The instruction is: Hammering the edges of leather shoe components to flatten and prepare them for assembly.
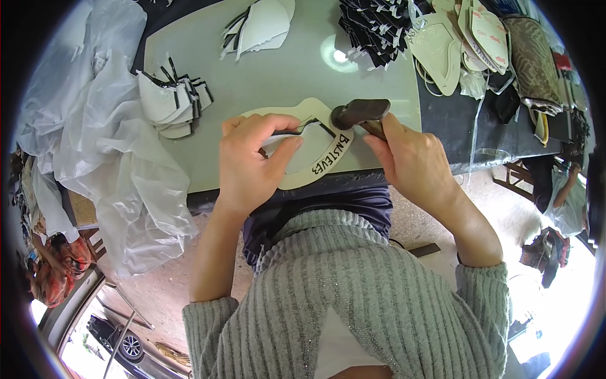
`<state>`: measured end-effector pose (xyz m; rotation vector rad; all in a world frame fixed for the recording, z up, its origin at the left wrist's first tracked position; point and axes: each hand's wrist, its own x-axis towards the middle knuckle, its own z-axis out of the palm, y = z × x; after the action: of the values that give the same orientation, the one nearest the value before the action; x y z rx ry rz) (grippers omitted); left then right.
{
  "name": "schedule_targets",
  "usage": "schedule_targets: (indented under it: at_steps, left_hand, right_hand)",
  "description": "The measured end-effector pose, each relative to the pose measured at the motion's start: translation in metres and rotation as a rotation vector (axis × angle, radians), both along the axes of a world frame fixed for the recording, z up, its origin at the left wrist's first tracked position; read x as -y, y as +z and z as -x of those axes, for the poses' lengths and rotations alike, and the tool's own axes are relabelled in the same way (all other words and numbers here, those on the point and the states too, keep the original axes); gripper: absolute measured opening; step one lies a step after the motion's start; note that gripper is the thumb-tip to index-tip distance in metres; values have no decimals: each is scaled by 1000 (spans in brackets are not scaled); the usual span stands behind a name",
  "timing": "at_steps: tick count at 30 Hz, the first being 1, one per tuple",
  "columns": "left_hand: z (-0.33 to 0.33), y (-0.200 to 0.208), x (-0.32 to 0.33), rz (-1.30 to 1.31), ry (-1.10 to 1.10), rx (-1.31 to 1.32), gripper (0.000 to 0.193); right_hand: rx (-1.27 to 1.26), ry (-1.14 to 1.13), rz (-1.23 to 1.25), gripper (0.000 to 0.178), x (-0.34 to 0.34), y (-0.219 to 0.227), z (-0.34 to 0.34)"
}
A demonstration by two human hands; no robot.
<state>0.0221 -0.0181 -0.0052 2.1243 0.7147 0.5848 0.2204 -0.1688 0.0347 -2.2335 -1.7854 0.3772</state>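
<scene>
My right hand is wrapped around the short handle of a hammer, whose dark head hovers over or rests at the right side of a cream, curved template; I cannot tell if they touch. Inside the template's opening lies a white panel with a narrow black strip along its upper edge. At the template's left side, my left hand has thumb and fingers curled in a pinch around the strip's left end. Its fingertips partly hide the strip and the panel.
Black-edged white panels are stacked on the board at left, with another pile at the back. Black pieces and cream templates lie back right. Translucent plastic sheeting drapes over the left edge.
</scene>
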Motion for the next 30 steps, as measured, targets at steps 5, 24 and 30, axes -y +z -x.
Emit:
schedule_targets:
  at_steps: [5,24,30]
  left_hand:
    - [0,2,6,-44,18,-85,17]
    - [-5,-5,4,-322,-86,51,23]
    - [-5,-12,6,-429,-94,98,27]
  right_hand:
    - [-41,56,-91,29,-6,9,-3]
    - [215,209,29,30,-28,11,-1]
    - [92,150,-104,31,-29,25,-3]
